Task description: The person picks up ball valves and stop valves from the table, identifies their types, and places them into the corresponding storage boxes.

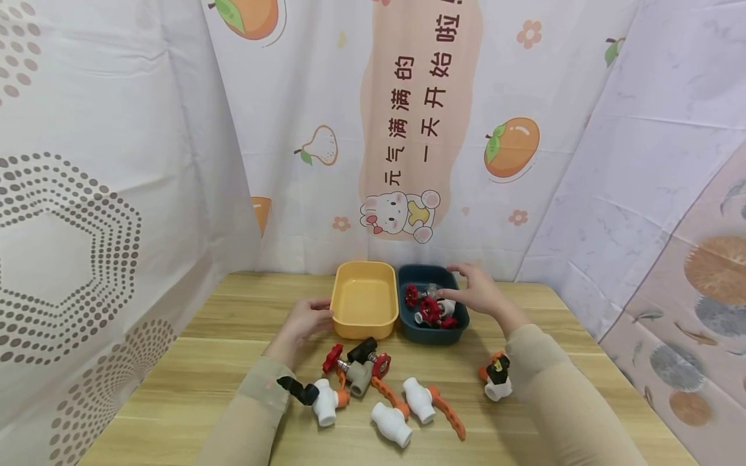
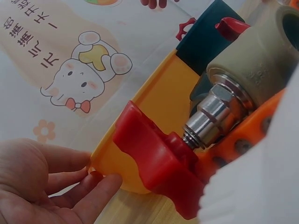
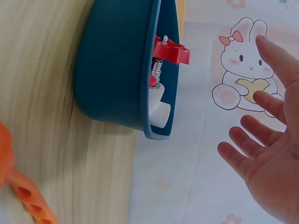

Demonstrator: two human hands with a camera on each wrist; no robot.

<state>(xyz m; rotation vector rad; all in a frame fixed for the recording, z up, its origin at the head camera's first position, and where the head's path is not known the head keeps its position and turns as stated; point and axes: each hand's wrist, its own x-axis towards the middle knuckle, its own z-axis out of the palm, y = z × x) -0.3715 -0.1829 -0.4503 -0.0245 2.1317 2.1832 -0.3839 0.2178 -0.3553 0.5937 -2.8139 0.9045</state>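
My left hand [image 1: 309, 318] rests its fingertips against the left side of an empty yellow bin [image 1: 364, 331]. In the left wrist view its fingers are loosely bent at the bin's corner. Over the right rim of a dark blue bin [image 1: 434, 335], my right hand [image 1: 474, 291] has its fingers spread. The right wrist view shows nothing in that palm. Several valves with red handwheels [image 1: 430, 309] and white or clear bodies lie inside the blue bin. A grey-bodied valve [image 1: 359, 377] with a red handwheel lies in front of the yellow bin, beside a black-bodied valve [image 1: 362, 350].
White ball valves [image 1: 392, 424] with orange lever handles lie on the front of the wooden table [image 1: 175, 388]. A black fitting [image 1: 300, 391] shows near the left sleeve. Another white valve [image 1: 498, 388] with orange and black parts lies by the right forearm. Printed curtains [image 1: 326, 84] surround the table.
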